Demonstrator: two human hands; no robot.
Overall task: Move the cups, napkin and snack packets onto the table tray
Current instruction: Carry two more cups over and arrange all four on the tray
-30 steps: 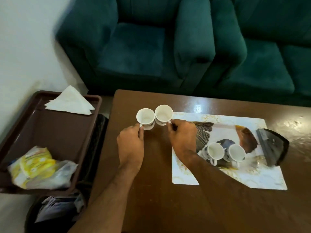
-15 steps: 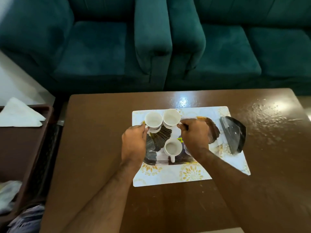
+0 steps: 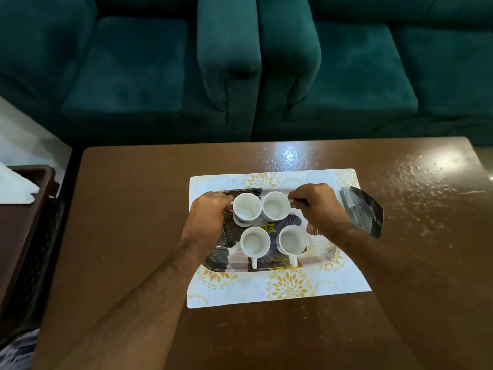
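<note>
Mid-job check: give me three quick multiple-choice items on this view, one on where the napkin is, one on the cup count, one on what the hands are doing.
1. Where is the white napkin?
A. on the brown side tray
B. on the table tray
C. on the sofa

2. How many white cups are over the table tray?
A. two
B. three
C. four

3. The left hand and right hand are:
A. empty
B. each holding a far-row cup by its handle
C. lifting the placemat

Key: 1 A, it lies at the left edge; 2 C, two rows of two; 3 B, fingers pinch both handles.
</note>
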